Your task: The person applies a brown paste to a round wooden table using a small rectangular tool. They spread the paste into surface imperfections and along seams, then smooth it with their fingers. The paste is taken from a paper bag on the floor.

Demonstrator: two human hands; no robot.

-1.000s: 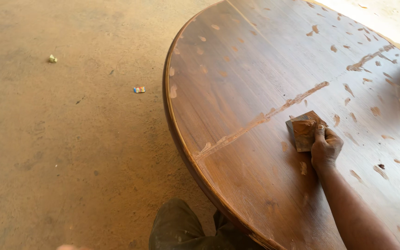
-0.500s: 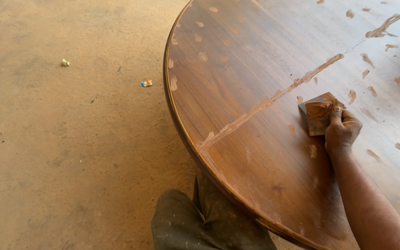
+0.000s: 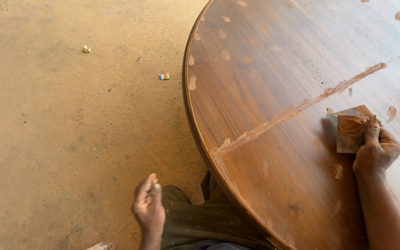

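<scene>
A large round brown wooden tabletop (image 3: pixel 265 92) fills the right side, with a line of reddish filler (image 3: pixel 297 109) running across its seam and several small filler patches. My right hand (image 3: pixel 376 150) presses a flat rectangular scraper blade (image 3: pixel 350 132), smeared with reddish filler, against the wood just below the seam. My left hand (image 3: pixel 148 206) hangs off the table at the lower middle, over my knee, fingers loosely curled; nothing is visible in it.
Sandy concrete floor (image 3: pixel 70 139) lies to the left of the table edge (image 3: pixel 195 134). A small coloured scrap (image 3: pixel 164 76) and a crumpled bit (image 3: pixel 86 48) lie on the floor. My trouser leg (image 3: pixel 204 222) is under the near rim.
The view has shifted, so the table sits further right. My right hand and the scraper stay near the seam. My left hand has come into view at the bottom.
</scene>
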